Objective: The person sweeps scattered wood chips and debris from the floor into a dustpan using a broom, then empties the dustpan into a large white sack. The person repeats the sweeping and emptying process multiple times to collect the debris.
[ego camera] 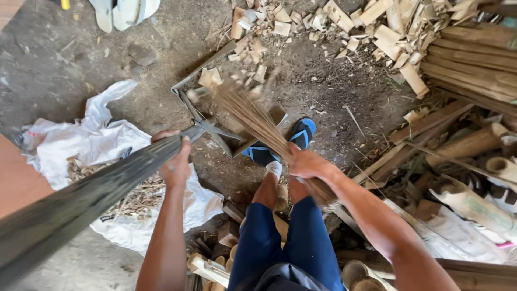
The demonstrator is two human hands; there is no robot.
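1 head-worn camera looks steeply down from close above onto the dirt floor ahead.

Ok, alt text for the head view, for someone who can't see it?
Seen from above, the right hand swings a stick broom towards a long-handled dustpan that the left hand holds on the dirt floor. Wood scraps and a white sack lie around.

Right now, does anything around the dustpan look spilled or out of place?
Yes. Bamboo offcuts lie scattered over the dirt floor beyond the dustpan, most still outside it. The right hand grips a stick broom, blurred mid-sweep; the left hand holds the dustpan's long handle.
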